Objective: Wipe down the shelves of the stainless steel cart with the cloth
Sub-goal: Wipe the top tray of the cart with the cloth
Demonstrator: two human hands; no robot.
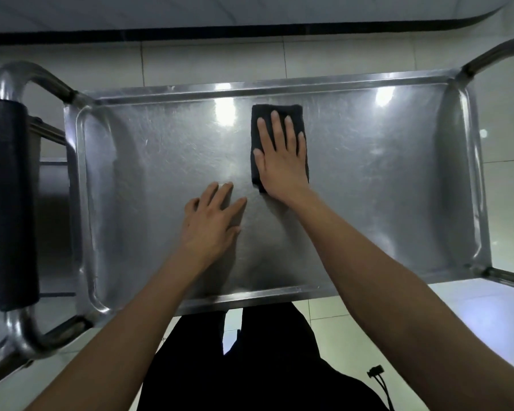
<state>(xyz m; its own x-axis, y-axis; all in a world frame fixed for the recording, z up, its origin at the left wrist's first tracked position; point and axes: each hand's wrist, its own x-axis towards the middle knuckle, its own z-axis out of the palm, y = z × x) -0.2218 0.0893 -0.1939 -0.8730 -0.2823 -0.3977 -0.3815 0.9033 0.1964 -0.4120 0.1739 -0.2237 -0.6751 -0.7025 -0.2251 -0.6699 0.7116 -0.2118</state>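
Pressing cloth (276,112) flat w/ right hand (282,155), fingers apart; left hand (211,221) resting on shelf (383,179), fingers apart too.

text: none legible | labels: none | cart top shelf (368,173): bare steel, unmarked | cloth (257,126): plain dark

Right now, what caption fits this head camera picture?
Right hand presses folded black cloth on shiny steel cart shelf.
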